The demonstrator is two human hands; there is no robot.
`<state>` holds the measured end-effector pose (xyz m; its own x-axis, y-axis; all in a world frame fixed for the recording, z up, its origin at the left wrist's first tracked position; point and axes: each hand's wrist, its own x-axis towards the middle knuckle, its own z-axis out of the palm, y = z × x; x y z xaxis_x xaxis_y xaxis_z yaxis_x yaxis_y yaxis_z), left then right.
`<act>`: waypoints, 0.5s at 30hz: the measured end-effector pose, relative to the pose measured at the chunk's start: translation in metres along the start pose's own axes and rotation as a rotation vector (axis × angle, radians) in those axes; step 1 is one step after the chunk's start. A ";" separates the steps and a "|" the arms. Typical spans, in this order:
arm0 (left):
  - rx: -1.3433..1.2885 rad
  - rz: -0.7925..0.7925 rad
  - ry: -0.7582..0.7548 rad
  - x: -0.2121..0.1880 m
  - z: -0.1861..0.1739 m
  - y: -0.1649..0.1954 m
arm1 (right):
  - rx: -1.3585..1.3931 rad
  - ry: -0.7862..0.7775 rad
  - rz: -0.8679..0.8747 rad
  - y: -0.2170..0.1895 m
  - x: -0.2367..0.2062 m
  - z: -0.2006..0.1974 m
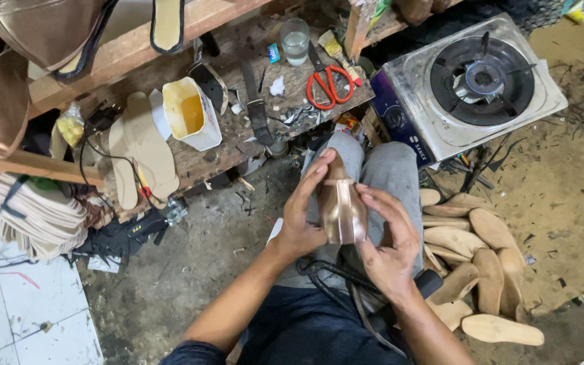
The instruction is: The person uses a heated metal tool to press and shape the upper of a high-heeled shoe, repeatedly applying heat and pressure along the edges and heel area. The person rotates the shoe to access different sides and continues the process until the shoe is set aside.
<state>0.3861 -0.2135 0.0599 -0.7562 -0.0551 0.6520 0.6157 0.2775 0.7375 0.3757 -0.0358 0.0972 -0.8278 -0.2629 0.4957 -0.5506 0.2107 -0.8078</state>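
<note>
Shoe upper [341,206], a shiny bronze piece stretched over a form, sits between your two hands above your grey-trousered knees. Your left hand [303,209] wraps its near side, fingers [320,166] curled over the top end; your right hand [390,240] cups the other side, its fingers [372,197] pressed flat on the surface. Both hands are closed around it.

Beyond it, the wooden bench [238,145] carries red-handled scissors [328,86], a glass of water [295,40] and a white container of yellow glue [190,113], with pale insoles [144,145] lying just beside the container. To your right a single-burner gas stove [478,84] stands on the floor, and near your right knee lies a heap of wooden shoe forms [481,260].
</note>
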 end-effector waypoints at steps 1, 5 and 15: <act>0.033 0.008 0.023 0.002 0.006 -0.005 | -0.016 0.032 0.016 -0.002 0.004 0.002; 0.291 0.082 0.159 0.007 0.035 -0.017 | 0.062 0.100 0.061 -0.005 0.015 0.003; 0.185 -0.190 -0.157 0.072 0.019 -0.012 | -0.191 -0.020 0.236 0.019 -0.064 -0.033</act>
<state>0.3194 -0.2022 0.0944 -0.8880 0.0222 0.4592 0.4197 0.4469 0.7900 0.4149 0.0165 0.0608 -0.9338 -0.2039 0.2939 -0.3556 0.4410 -0.8241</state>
